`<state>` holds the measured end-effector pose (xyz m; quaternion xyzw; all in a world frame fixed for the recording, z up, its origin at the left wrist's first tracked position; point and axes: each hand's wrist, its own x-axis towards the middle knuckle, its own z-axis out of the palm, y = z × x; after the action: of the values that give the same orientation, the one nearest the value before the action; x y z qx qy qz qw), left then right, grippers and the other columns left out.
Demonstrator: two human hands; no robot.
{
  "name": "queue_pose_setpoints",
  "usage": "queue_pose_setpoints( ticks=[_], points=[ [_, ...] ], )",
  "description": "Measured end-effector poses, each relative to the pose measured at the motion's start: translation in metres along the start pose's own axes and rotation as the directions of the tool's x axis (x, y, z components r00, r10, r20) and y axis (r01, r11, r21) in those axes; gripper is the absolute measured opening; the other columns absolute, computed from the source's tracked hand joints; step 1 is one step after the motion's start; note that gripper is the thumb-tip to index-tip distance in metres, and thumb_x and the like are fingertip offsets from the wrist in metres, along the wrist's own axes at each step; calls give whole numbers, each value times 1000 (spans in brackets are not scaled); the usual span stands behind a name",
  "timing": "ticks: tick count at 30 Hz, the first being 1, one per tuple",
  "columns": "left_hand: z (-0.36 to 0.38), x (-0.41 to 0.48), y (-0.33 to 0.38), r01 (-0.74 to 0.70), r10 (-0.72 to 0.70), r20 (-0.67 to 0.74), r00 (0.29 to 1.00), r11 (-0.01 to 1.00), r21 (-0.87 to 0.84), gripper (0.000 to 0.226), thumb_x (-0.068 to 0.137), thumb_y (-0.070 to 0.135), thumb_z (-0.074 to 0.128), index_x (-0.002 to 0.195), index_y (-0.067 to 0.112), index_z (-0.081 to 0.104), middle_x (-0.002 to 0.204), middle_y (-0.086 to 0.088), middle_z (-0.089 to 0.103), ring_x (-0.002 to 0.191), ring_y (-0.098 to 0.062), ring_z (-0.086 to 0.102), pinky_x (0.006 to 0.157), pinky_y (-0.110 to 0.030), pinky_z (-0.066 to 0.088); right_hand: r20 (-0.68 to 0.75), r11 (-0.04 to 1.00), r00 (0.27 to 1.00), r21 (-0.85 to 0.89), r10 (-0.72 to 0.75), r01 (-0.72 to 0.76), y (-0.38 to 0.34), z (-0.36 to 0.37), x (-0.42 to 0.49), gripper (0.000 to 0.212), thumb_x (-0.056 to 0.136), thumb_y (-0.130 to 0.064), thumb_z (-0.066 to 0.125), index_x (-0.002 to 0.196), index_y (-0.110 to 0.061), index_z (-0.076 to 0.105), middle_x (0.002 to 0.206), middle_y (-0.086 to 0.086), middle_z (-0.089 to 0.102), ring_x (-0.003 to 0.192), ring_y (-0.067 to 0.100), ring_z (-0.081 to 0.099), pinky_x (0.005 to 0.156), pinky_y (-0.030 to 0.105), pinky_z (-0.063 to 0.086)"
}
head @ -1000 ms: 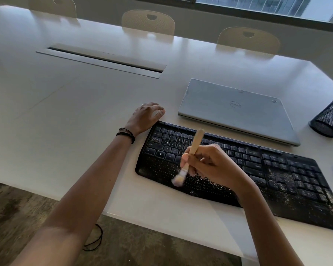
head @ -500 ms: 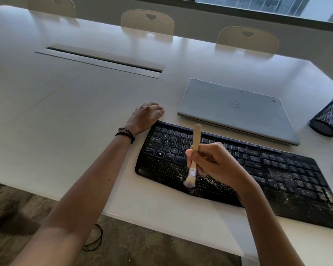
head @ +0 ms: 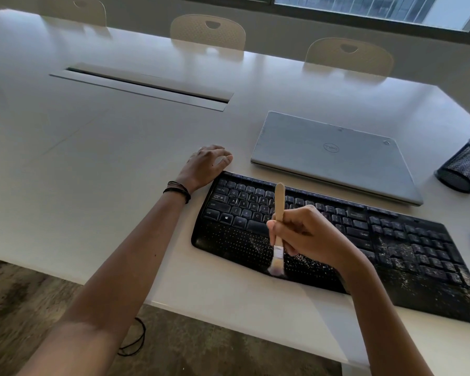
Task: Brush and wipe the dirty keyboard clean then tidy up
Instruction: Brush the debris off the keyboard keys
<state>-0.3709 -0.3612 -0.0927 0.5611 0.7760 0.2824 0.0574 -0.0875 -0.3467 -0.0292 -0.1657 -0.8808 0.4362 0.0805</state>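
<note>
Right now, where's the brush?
Head view, lower centre: the brush stands nearly upright in the right hand, bristles down on the dusty palm rest of the keyboard, near its front edge.

Dim daylight from window point(head: 364, 6); edges bowed.

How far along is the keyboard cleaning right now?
The left end of the keyboard looks mostly clean. The right hand grips the brush, bristles on the palm rest; the left hand rests by the far-left corner. White specks cover the right side; wiping and tidying remain.
</note>
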Motion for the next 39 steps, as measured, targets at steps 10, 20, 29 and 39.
queue_pose_setpoints(
  ticks=[10,20,29,39],
  points=[
    [0,1,-2,-6,6,1,1000,1000,-2,38,96,36,43,118,12,62,130,-11,55,121,-26,49,102,-42,37,-102,997,992,35,-70,74,1,-2,4,28,90,-24,52,96,-5,71,87,-24,67,56,12,57,47,19,47],
    [0,2,-3,9,-8,17,1000,1000,-8,55,87,48,32,116,13,64,128,-10,57,120,-24,51,102,-44,38,-46,998,999,57,2,1,7,-9,-7,27,90,-29,51,68,-18,63,50,-2,54,41,7,45,41,14,34],
    [0,2,-3,4,-3,20,1000,1000,-9,56,87,47,32,117,12,63,128,-10,57,120,-24,50,103,-43,38,-99,994,990,31,-104,108,9,-6,-1,20,90,-23,53,102,-23,69,87,-11,70,60,12,60,46,26,51],
    [2,3,-6,-7,7,8,1000,1000,-1,52,89,46,35,118,13,63,129,-10,56,121,-24,49,103,-43,37,-180,981,965,-27,-192,190,9,-8,-2,29,90,-38,53,86,-14,70,76,-18,65,54,7,58,45,21,46]
  ],
)
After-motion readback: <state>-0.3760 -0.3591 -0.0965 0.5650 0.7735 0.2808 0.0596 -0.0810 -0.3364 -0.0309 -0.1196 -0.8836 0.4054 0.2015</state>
